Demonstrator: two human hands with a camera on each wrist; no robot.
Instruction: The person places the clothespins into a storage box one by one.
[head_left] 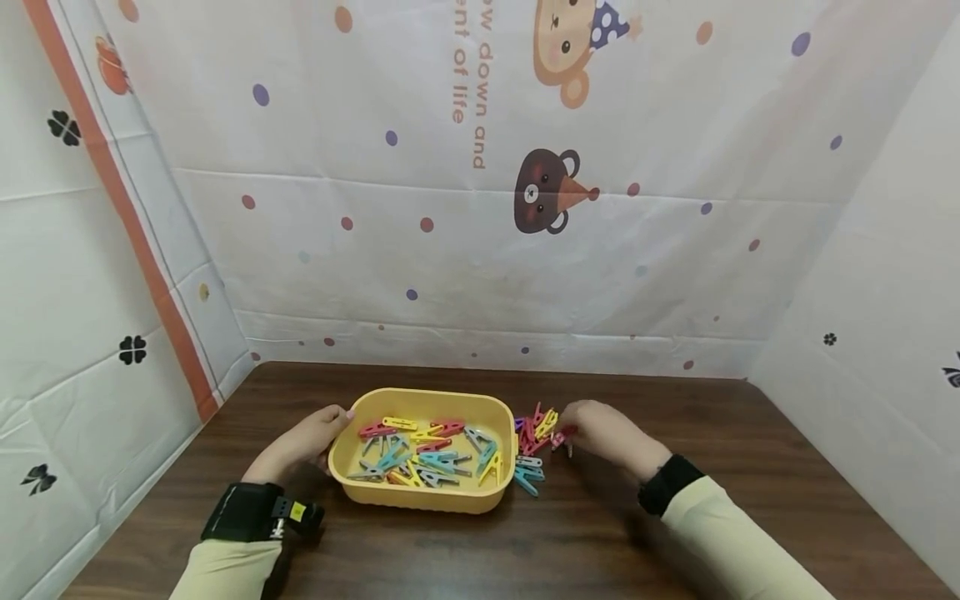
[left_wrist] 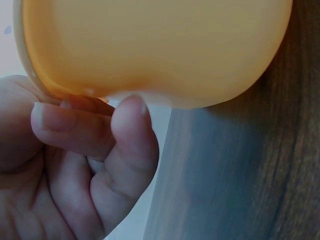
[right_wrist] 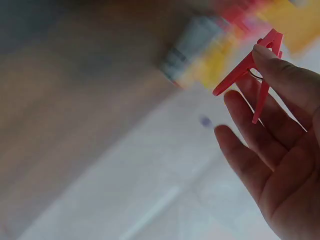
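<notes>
A yellow plastic basket (head_left: 422, 498) stands on the table with several red, yellow, blue and grey clothespins (head_left: 442, 458) inside. My left hand (head_left: 311, 440) grips its left end, thumb at the rim. In the left wrist view, curled fingers (left_wrist: 132, 130) lie against the basket wall (left_wrist: 165, 50). Just right of the basket, my right hand (head_left: 606, 435) pinches a red clothespin (right_wrist: 234, 80) between thumb and finger, while other fingers (right_wrist: 240, 152) extend below it. Beside that hand, a loose pile of clothespins (head_left: 528, 437) lies against the basket's right side.
The brown wooden table (head_left: 480, 554) extends in front of the basket and to both sides. Behind it hangs a white printed cloth (head_left: 337, 275), with more white cloth at the left and right. Blurred clothespins (right_wrist: 212, 65) show past the right hand.
</notes>
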